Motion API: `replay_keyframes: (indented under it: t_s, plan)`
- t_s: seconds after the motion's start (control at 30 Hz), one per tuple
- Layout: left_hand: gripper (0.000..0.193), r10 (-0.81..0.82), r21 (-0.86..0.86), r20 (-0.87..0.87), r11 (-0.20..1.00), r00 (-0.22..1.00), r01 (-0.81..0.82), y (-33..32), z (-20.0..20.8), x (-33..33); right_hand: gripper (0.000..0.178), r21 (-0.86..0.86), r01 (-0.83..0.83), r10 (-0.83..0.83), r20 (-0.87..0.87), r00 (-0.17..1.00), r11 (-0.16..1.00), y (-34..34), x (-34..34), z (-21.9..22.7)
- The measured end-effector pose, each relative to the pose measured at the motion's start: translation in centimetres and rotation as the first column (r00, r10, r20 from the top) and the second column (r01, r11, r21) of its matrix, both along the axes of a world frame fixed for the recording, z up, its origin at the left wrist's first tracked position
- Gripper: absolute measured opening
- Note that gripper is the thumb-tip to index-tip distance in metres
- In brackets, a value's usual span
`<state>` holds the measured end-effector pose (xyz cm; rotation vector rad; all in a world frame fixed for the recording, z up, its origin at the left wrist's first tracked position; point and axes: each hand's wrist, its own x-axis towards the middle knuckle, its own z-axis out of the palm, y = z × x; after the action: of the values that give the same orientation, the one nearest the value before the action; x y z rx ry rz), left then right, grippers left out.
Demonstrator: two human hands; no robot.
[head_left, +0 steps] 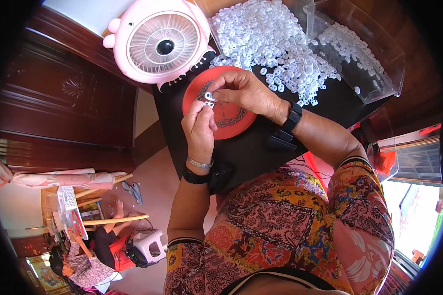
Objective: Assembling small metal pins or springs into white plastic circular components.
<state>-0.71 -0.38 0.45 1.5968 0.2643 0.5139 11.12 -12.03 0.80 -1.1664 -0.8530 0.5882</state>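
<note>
Over a red round plate (pixel 241 129), my two hands meet at a small white plastic piece (pixel 208 96) with holes in it. My left hand (pixel 200 125) pinches its lower part between thumb and fingers. From the upper right, my right hand (pixel 243 93) is closed at the piece's upper side; whether a tiny part sits in its fingertips is too small to tell. Small dark grey pieces (pixel 230 121), like screws or pins, lie in a ring on the plate. Beyond it spreads a large heap of similar white plastic pieces (pixel 261 34).
A pink animal-shaped fan (pixel 165 46) stands left of the heap on the black table (pixel 246 160). At the far right lies a clear plastic bin (pixel 379 73) with more white pieces. Black devices (pixel 280 140) rest near my wrists. Another person (pixel 91 265) sits at lower left.
</note>
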Motion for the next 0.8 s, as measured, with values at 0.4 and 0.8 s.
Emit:
replay_keyframes:
  t_s: [0.4,0.8]
  plan:
    - [0.020,0.018,0.010,0.013,1.000,1.000,-0.018,-0.15,-0.40,0.12,0.012,0.011,-0.035,0.034,0.107,0.994,0.999,0.16,-0.10,-0.26]
    - [0.021,-0.015,-0.177,0.000,0.984,1.000,0.015,-0.11,-0.44,-0.02,0.019,-0.012,-0.122,0.122,0.156,0.980,0.992,-0.19,-0.61,0.04]
